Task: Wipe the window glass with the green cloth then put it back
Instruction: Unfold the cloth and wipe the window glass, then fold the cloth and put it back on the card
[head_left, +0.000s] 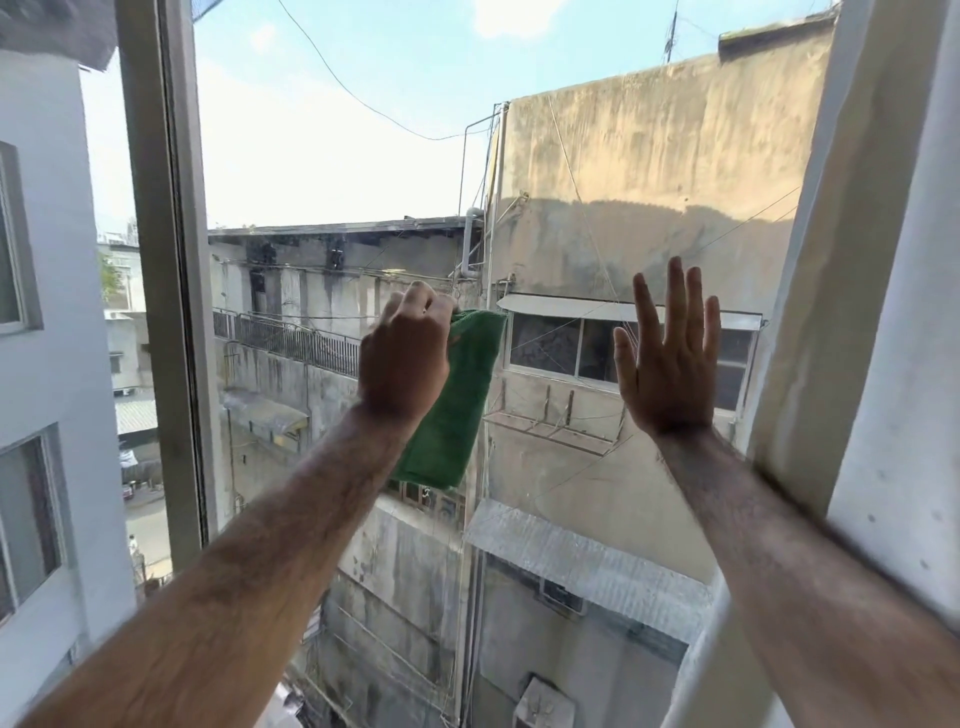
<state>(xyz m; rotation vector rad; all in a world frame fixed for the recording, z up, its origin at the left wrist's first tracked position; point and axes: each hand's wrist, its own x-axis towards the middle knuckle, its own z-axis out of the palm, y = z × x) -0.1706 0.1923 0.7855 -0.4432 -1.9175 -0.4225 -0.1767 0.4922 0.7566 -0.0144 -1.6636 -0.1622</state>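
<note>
At nine o'clock, a grey frame upright, edging the glass. Beyond it to the left, a white building with windows.

Just left of centre, left hand raised, fingers curled together into a fist, clamped on the top edge of the cloth. Cloth green, folded, hanging down toward six o'clock from the fist, lying flat against the glass, its lower part passing behind the left wrist. Left forearm bare, running in from seven o'clock.

Through the glass at centre: weathered concrete buildings, a railing, a pipe, wires slung across blue sky at twelve o'clock, corrugated awnings lower down toward six.

At three o'clock from the cloth, well apart from it, right hand flat and upright, fingers spread apart, gripping nothing, palm toward the glass; cannot tell whether touching the pane. Right forearm bare, running in from five o'clock.

Far right, a white wall rising from five toward one o'clock, tilted in the wide view. No containers in view.
</note>
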